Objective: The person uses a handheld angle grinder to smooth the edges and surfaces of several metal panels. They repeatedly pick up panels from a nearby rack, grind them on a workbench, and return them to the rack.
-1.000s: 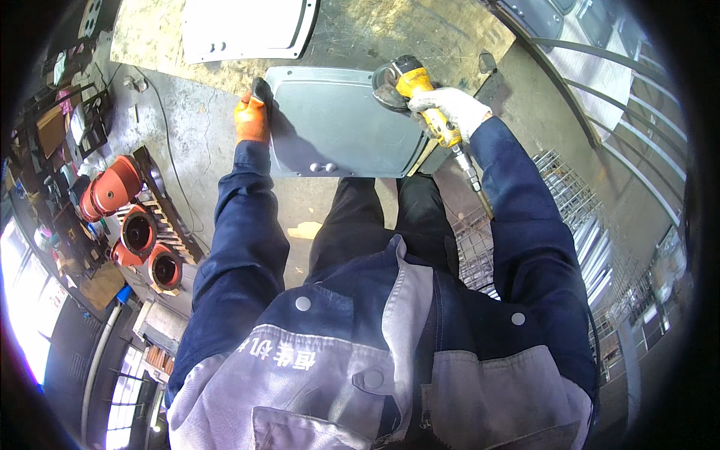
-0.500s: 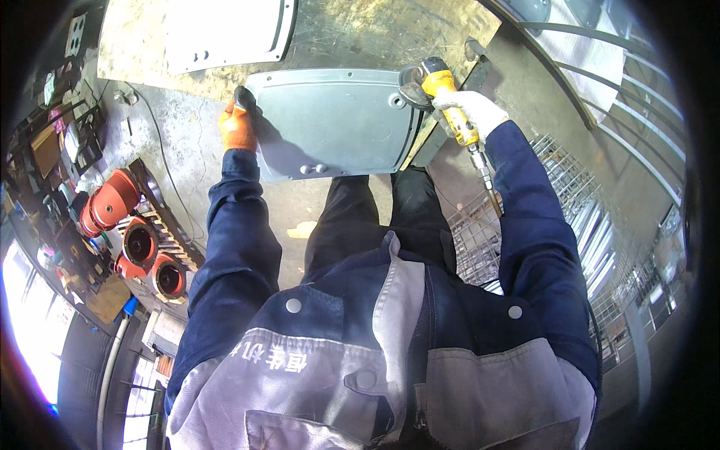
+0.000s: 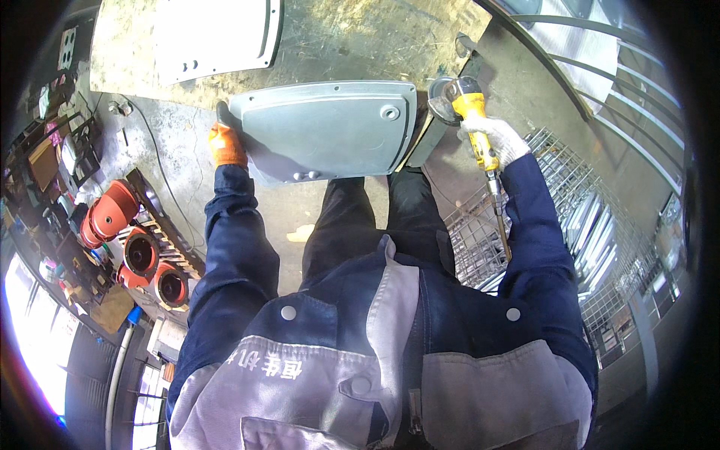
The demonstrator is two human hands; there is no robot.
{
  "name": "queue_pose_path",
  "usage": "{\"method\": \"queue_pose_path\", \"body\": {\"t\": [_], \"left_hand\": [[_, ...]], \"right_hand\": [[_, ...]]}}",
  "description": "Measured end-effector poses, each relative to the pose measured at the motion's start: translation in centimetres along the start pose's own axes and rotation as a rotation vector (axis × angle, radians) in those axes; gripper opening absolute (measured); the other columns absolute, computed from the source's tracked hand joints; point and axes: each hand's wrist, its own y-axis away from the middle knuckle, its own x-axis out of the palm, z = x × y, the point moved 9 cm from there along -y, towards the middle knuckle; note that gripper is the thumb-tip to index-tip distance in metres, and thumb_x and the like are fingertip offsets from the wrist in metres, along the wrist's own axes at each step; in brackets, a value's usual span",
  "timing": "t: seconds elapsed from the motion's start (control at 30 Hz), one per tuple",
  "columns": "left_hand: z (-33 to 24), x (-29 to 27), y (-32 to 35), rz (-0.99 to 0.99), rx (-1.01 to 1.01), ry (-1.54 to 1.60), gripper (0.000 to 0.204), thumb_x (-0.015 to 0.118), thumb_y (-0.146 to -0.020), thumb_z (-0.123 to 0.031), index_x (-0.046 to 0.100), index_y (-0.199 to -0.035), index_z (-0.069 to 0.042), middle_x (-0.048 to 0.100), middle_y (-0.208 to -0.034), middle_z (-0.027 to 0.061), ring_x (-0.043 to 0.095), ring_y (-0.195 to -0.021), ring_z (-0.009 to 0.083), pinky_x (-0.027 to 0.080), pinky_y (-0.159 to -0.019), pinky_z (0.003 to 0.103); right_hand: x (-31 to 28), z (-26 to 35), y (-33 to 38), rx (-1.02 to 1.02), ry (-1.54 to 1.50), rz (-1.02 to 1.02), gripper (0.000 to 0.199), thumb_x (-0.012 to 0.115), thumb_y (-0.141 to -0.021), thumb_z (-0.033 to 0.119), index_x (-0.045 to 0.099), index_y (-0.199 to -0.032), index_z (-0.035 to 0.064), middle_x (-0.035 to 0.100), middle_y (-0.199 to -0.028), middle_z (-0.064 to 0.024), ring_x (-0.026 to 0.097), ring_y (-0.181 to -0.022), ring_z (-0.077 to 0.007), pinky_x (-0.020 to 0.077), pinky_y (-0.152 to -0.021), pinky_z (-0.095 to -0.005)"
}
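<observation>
A grey metal cover plate point(image 3: 330, 129) with rounded corners is held up in front of me, its left edge gripped by my left hand point(image 3: 226, 142) in an orange glove. My right hand point(image 3: 493, 139), in a white glove, holds a yellow angle grinder point(image 3: 466, 107). The grinder's disc sits right at the plate's right edge. A thin hose runs from the grinder back along my right sleeve.
A second, lighter metal plate point(image 3: 214, 34) lies on the workbench point(image 3: 360, 37) ahead. Orange round housings point(image 3: 124, 232) stand on a rack at the left. A wire mesh cage point(image 3: 577, 217) stands at the right, with railings beyond it.
The plate has swung up and toward me, and now shows more of its face. Both hands moved with it. The grinder stays at the plate's right edge.
</observation>
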Motion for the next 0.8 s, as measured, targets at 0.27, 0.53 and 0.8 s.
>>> {"method": "queue_pose_path", "body": {"t": [0.27, 0.53, 0.8], "left_hand": [[0.5, -0.1, -1.2, 0.028, 0.04, 0.023, 0.039, 0.06, -0.089, -0.045, 0.061, -0.07, -0.011, 0.049, -0.055, -0.0026, 0.042, -0.047, 0.011, 0.031, -0.044, 0.029], [-1.8, 0.5, -1.4, 0.015, 0.344, -0.743, 0.031, 0.047, -0.093, -0.026, 0.064, -0.094, 0.001, 0.062, -0.07, 0.0104, 0.055, -0.06, 0.0203, 0.044, -0.056, 0.032], [-0.6, 0.7, -2.5, -0.081, 0.343, -0.256, 0.027, 0.051, -0.087, -0.023, 0.062, -0.08, 0.001, 0.06, -0.07, 0.0101, 0.053, -0.068, 0.018, 0.045, -0.065, 0.034]], "right_hand": [[2.3, 2.0, 3.8, -0.155, 0.044, 0.09, 0.033, 0.074, -0.075, 0.023, 0.06, -0.094, -0.0008, 0.061, -0.073, -0.0054, 0.059, -0.058, -0.0134, 0.0486, -0.052, -0.0236], [5.7, 3.2, 5.6, -0.119, -0.139, 0.197, 0.03, 0.07, -0.075, 0.025, 0.06, -0.091, 0.0018, 0.063, -0.081, -0.009, 0.061, -0.062, -0.0165, 0.0521, -0.055, -0.0273], [9.1, 3.9, 6.8, -0.144, -0.161, 0.335, 0.029, 0.067, -0.073, 0.028, 0.062, -0.086, 0.002, 0.065, -0.094, -0.015, 0.064, -0.073, -0.0202, 0.0543, -0.061, -0.0306]]}}
